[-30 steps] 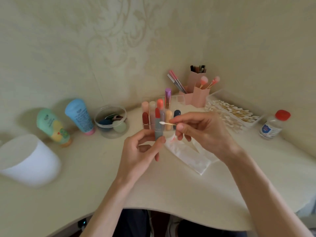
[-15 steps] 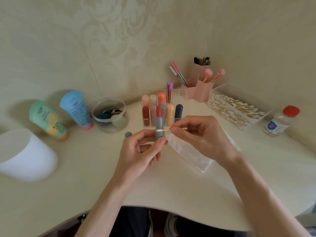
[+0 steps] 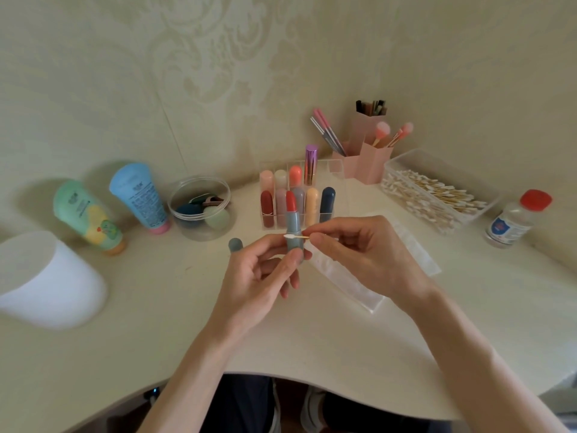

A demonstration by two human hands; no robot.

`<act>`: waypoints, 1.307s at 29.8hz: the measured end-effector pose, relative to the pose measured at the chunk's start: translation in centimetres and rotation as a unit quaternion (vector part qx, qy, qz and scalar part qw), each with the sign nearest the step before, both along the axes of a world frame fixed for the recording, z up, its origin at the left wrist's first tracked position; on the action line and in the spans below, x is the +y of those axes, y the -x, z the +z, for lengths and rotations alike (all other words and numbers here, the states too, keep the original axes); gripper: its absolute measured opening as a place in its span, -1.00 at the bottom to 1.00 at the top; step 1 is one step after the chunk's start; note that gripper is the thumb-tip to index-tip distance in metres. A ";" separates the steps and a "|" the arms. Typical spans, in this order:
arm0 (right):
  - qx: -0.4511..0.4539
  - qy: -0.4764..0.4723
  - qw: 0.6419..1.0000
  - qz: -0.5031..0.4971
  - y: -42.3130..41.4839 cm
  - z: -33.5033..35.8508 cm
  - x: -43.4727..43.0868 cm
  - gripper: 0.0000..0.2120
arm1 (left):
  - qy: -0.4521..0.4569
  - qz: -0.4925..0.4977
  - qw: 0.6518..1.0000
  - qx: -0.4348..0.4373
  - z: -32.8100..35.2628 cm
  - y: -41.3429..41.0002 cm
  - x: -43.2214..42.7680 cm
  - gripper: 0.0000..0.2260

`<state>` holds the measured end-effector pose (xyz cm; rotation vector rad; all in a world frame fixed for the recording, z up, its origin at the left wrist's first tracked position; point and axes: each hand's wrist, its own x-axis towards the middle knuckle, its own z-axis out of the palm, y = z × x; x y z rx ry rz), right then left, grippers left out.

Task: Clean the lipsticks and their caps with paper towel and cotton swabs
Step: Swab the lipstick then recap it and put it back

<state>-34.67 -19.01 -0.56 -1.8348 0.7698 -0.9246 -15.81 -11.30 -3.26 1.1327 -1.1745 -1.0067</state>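
Blue-grey lipstick [image 3: 294,232], pinched upright in left hand [image 3: 259,276]; right hand [image 3: 363,248] fingers clamp cotton swab [image 3: 295,237] against its tube (best stroked lightly, clear of the red tip).

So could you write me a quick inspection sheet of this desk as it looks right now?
Surface: pale desk, no spills seen.
Job's things: open red lipstick upright in left hand; cotton swab in right hand, tip against the tube; grey-blue cap standing on desk; paper towel under the right hand; lipstick rack; swab box.
Clutter: two tubes, clear bowl, brush holder, red-capped bottle, white tub.
Grippers: both hands busy.
Cables: nothing seen.
Surroundings: patterned wallpaper.
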 end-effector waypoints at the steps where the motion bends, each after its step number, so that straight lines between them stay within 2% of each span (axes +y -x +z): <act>1: -0.001 -0.001 1.000 -0.001 0.0 -0.1 -0.1 -0.84 | 0.003 -0.006 1.000 -0.005 -0.1 0.0 0.0 -0.81; 8: -0.020 -0.014 1.000 -0.008 -0.2 -0.3 0.2 -0.85 | 0.027 -0.006 0.999 -0.043 -0.3 -0.2 -0.1 -0.85; 12: -0.027 -0.002 1.000 0.012 -0.4 -0.4 0.2 -0.84 | 0.028 -0.006 0.999 -0.018 -0.2 -0.1 -0.2 -0.84; 22: -0.024 0.011 0.999 -0.020 -0.3 -0.4 0.3 -0.87 | 0.026 -0.023 0.999 0.014 0.4 0.1 0.2 -0.78; 39: -0.021 0.027 0.999 -0.024 -0.4 -0.5 0.3 -0.87 | 0.011 -0.034 0.999 -0.001 0.6 0.0 0.6 -0.78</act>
